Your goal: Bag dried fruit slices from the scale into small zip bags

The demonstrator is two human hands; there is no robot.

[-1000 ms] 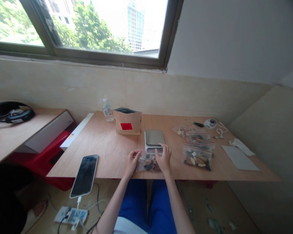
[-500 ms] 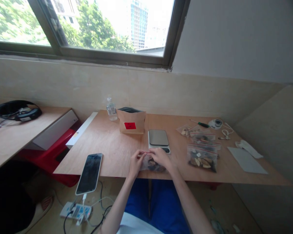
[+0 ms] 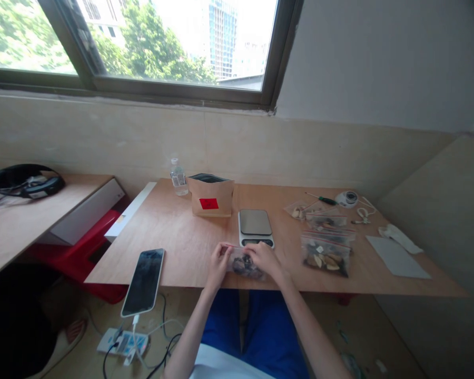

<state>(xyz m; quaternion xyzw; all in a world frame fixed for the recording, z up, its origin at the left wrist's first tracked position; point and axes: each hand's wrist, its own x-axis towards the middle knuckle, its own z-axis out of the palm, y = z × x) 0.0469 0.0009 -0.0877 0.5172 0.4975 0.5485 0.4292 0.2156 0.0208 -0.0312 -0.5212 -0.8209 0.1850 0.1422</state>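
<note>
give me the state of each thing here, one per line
Clear bag, filled; seal unclear
Left hand, pinching its top edge
Right hand, pinching it too
Brown pouch, upright, mouth open
Scale, flat on the table; readout illegible
Bottle, upright, capped
Phone, screen dark, cable plugged in
Screwdriver, lying down
Front bag at right, filled, lying down

The right hand partly hides the clear bag. Print on the red label is too small to read.
</note>
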